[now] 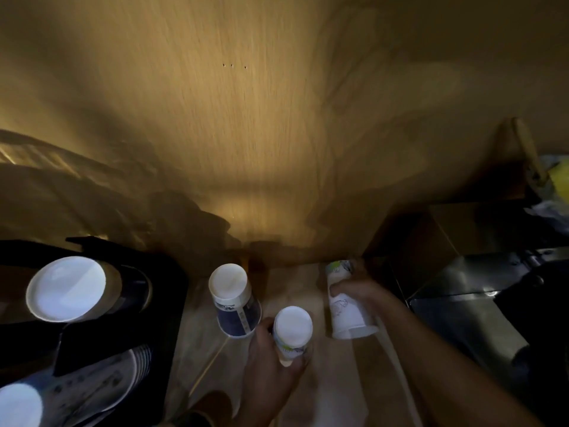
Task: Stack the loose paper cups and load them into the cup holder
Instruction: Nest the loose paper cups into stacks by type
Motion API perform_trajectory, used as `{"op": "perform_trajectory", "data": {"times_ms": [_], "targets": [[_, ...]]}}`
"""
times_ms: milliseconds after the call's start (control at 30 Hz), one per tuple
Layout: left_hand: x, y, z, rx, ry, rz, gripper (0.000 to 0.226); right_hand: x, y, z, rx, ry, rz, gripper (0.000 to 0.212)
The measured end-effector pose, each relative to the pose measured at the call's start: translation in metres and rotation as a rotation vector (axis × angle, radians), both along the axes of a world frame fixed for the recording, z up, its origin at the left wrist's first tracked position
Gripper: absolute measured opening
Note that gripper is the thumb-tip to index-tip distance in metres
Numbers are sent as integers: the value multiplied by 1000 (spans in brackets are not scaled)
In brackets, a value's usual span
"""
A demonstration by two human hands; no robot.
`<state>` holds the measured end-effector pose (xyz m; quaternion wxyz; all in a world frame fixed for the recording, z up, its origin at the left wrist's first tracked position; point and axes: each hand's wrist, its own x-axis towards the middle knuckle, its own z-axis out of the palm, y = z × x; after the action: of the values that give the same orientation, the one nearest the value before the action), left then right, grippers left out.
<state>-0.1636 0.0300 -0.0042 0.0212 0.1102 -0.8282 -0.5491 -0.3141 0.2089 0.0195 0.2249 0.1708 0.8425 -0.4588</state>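
Three paper cups stand upside down on a light counter (pixel 308 396). My left hand (pixel 271 362) grips a white cup with green print (pixel 292 331) near the middle. My right hand (pixel 354 288) wraps around a taller stack of white cups (pixel 348 312) to the right. A cup with a dark blue band (pixel 234 303) stands free just left of my left hand, touched by neither hand. At the far left, a black cup holder (pixel 92 328) carries stacks of cups (pixel 66 289) with white bases facing me.
A wooden wall (pixel 246 118) rises right behind the counter, dimly lit. A dark metal appliance (pixel 480 288) stands close on the right, near my right forearm. A yellow object (pixel 560 177) shows at the far right edge.
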Motion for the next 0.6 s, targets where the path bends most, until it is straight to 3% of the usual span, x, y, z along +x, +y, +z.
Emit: {"op": "perform_trajectory", "data": {"times_ms": [100,200,333,600], "targets": [[3,-3,2,-1,-15,-5,71,6,-3,4,-104,112,-56,95],[7,-4,5,20,7,26,69,12,-6,21,-170,288,-126,77],[16,-6,6,49,7,20,67,29,-15,52,-265,509,-231,77],[37,-3,20,172,-15,-57,61,100,-23,80,-430,781,40,87]]}}
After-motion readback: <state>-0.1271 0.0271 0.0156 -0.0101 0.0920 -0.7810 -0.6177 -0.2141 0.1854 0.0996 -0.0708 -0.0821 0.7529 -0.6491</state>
